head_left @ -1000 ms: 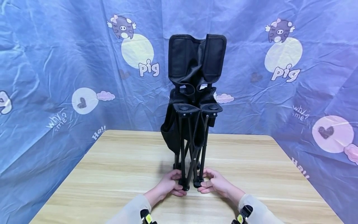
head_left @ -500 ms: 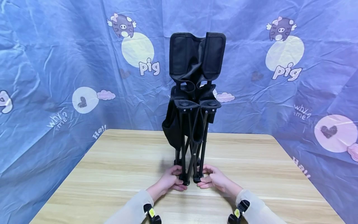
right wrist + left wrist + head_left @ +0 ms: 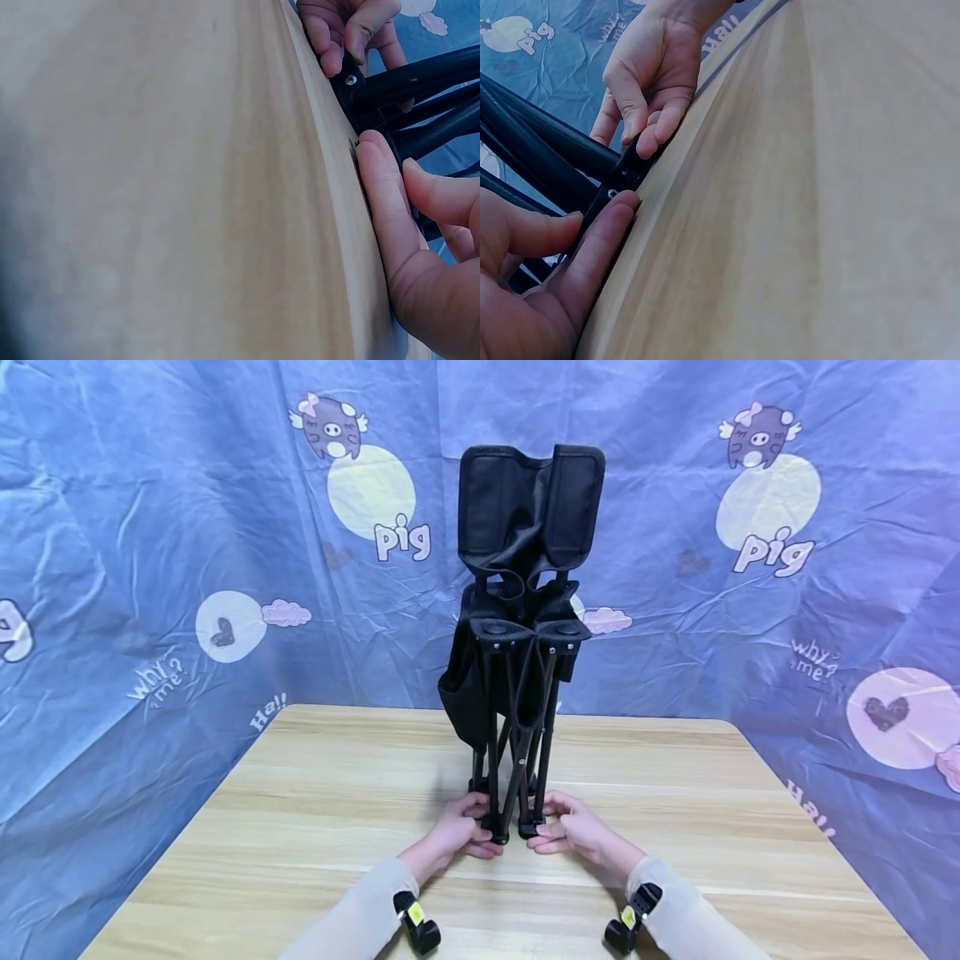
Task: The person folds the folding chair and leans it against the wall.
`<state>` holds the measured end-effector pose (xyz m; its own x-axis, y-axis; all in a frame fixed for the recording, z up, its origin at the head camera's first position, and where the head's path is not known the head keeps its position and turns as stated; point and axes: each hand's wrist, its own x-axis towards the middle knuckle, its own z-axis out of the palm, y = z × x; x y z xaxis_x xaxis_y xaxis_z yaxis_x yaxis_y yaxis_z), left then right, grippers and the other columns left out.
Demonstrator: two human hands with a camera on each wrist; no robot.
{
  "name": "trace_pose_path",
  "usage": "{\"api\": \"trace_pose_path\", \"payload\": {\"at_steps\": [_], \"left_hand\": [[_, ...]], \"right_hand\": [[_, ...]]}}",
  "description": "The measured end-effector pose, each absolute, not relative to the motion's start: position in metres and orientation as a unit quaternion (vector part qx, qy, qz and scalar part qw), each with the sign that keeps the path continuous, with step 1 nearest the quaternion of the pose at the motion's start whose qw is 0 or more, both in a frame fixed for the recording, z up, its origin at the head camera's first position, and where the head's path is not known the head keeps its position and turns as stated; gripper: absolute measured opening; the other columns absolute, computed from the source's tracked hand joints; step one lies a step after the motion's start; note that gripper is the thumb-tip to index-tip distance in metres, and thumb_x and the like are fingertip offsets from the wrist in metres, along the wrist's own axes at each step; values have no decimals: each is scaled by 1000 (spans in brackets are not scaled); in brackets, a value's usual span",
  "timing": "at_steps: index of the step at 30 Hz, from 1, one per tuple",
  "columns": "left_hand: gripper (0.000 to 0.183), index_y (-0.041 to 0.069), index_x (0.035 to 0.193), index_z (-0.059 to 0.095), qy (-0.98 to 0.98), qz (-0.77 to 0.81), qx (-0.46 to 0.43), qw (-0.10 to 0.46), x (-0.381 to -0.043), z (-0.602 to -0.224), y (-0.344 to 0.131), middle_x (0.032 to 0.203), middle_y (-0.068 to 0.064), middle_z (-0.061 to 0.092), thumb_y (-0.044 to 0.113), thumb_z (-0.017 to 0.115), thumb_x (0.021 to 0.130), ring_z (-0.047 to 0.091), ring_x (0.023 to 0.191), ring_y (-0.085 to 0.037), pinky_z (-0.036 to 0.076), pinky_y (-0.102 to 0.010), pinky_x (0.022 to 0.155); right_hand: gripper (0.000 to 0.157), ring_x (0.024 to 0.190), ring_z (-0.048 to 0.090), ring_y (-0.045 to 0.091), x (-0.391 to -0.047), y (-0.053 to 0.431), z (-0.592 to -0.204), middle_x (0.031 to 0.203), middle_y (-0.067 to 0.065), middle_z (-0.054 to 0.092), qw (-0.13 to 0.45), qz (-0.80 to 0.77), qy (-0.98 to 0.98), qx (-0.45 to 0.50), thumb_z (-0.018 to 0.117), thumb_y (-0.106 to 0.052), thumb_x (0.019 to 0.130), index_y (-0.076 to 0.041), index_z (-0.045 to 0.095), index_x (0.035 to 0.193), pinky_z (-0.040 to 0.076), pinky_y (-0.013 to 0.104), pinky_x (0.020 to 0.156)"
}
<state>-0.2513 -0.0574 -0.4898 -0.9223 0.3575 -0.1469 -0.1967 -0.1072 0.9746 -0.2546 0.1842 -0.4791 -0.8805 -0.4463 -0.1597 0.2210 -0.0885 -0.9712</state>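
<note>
A black folding chair (image 3: 528, 631) stands upright and mostly folded on the wooden table, its fabric bunched and its thin legs crossed. My left hand (image 3: 459, 828) pinches the front left foot (image 3: 495, 835) between thumb and fingers, low at the tabletop. On the other side, my right hand (image 3: 577, 831) grips the front right foot (image 3: 531, 828) the same way. In the left wrist view, the left thumb and fingers (image 3: 604, 240) lie on both sides of the black plastic foot. The right wrist view has the right fingers (image 3: 386, 195) flat along the table beneath the other foot.
The light wood table (image 3: 337, 793) extends to both sides of the chair, with its back edge behind it. A blue printed cloth (image 3: 375, 635) hangs around the back and sides. Each sleeve carries a black wrist camera, left camera (image 3: 423, 935) and right camera (image 3: 622, 933).
Both hands and the chair's feet have slid a little way back across the table, away from me. The grip on both feet stays the same.
</note>
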Motion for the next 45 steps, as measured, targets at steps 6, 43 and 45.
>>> {"api": "trace_pose_path", "payload": {"at_steps": [6,43,45], "left_hand": [[61,-9,136,41,641,742,58,188,-258,-489,-56,136,-37,41,-23,53,78,71,74,-42,62,-43,65],[63,-9,141,41,642,752,29,149,-294,-488,-47,140,-34,43,-22,49,80,72,75,-37,62,-41,69],[61,-9,140,43,643,752,29,140,-296,-489,-46,139,-33,45,-22,48,80,72,75,-36,62,-41,69]], "right_hand": [[34,81,72,30,-261,183,-478,112,17,49,227,-734,635,-84,52,20,86,13,44,118,60,43,79],[46,80,72,29,-298,176,-482,115,18,49,179,-765,619,-27,48,22,86,11,41,130,60,42,78],[45,79,72,30,-300,174,-482,115,18,49,173,-767,618,-22,48,22,87,11,41,130,60,42,78]]}}
